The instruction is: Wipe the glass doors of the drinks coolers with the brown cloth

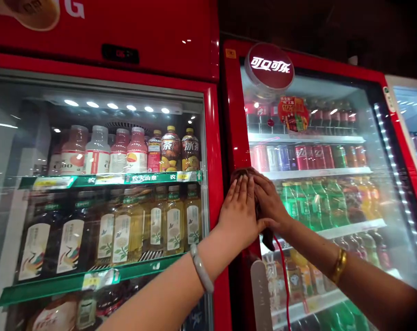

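My left hand (238, 209), with a grey bangle above its wrist, lies flat, fingers stretched upward, over a dark brown cloth (268, 240). Close against it, my right hand (272, 202), with a gold bracelet on its forearm, presses the same cloth, its fingertips partly hidden behind the left hand. The cloth is bunched against the red door frame (234, 124) of the right-hand drinks fridge. A corner of it hangs below my right palm. Much of the cloth is covered by both hands.
A red-framed fridge on the left holds bottles (122, 236) on green-edged shelves. Behind the right fridge's glass stand cans (313, 157) and green bottles (315, 204). A pale door handle (261, 294) and a thin red cord (286, 285) are below my hands. A round lit sign (269, 69) sits above.
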Motion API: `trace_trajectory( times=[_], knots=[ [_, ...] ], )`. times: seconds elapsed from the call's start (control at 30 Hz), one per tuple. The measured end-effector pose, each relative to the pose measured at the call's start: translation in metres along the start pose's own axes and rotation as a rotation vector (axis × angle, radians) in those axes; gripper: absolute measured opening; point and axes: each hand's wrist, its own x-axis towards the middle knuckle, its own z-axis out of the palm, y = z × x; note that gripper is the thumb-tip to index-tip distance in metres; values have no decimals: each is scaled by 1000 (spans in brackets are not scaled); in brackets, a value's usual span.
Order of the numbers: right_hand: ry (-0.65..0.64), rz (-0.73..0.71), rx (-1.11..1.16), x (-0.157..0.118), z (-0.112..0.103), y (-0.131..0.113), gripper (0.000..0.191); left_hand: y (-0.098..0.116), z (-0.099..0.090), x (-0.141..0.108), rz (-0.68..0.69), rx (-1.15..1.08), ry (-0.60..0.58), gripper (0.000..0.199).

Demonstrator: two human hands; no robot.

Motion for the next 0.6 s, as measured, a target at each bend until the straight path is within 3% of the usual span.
trace_trajectory(
  times=[0.03, 0.13, 0.23, 0.3, 0.47, 0.53, 0.6],
  knots=[
    [5, -21, 2, 18, -1, 13, 89, -6, -7, 19, -26, 8, -4, 108],
    [88, 68, -105, 73, -5, 53, 65, -23, -33, 81, -94, 10, -44, 102],
    [83, 98, -148, 93, -7, 74, 60, -25, -44, 111, -109, 2, -44, 98],
    [50, 26, -152, 78, -10, 68, 69, -17, -36, 99, -95, 2, -45, 98],
    [-119, -113, -79, 0, -25, 32, 90, 19, 2, 25, -40, -21, -71, 99],
    [-142, -116, -51, -15, -30, 31, 91, 28, 7, 14, -43, -39, -96, 99],
    [-119, -93, -46, -10, -29, 39, 80, 31, 4, 25, -70, -71, -120, 99]
  ],
)
